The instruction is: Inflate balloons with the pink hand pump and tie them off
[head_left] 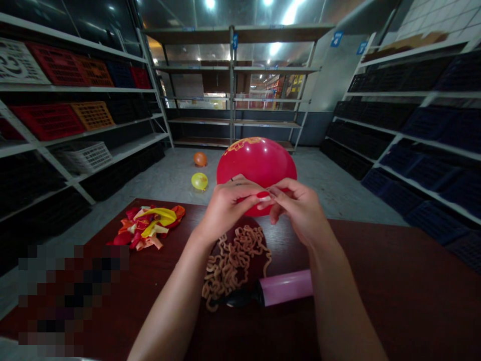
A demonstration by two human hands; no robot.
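A big inflated red balloon point(263, 160) with yellow printing is held above the far edge of the table, its neck toward me. My left hand point(238, 198) pinches the balloon's neck between thumb and fingers. Close beside it, my right hand point(295, 200) has its fingertips pressed together at the same neck; whether a thin string is between them is too small to tell. Below both hands lies a tangled heap of tan cord point(235, 258). A pink hand pump point(285, 287) with a black nozzle rests near the cord, partly hidden by my right forearm.
Deflated balloons point(150, 225) in several colours lie piled on the dark brown table point(376, 281) at left. An orange balloon point(200, 159) and a yellow balloon point(199, 181) are on the floor beyond. Shelves with crates point(56, 120) line both sides; a metal rack point(232, 85) stands behind.
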